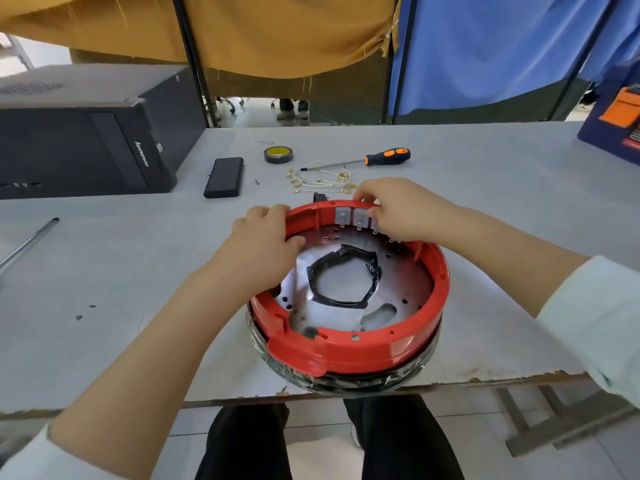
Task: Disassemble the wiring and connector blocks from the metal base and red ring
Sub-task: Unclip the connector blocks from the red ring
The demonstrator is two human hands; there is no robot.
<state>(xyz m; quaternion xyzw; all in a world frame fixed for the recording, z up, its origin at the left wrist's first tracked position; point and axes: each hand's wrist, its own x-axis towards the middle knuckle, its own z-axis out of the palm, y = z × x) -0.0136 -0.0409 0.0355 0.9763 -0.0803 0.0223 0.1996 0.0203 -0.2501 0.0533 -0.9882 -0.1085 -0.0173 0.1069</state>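
A red ring (363, 348) sits on a shiny metal base (398, 271) at the table's near edge, tilted slightly. Black tape outlines a hole in the base's middle. Several grey connector blocks (349, 216) line the ring's far inner wall. My left hand (266, 237) grips the ring's far left rim, fingers curled over it. At the far rim, my right hand (398, 209) pinches one of the grey blocks, with fingers over the ring's top edge. A pile of loose white wires with brass terminals (325, 181) lies on the table behind the ring.
An orange-and-black screwdriver (363, 159), a roll of tape (278, 154) and a black power bank (224, 177) lie beyond the ring. A black computer tower (86, 140) lies at left. A metal rod (27, 242) is at far left, a blue-orange box (616, 123) at far right.
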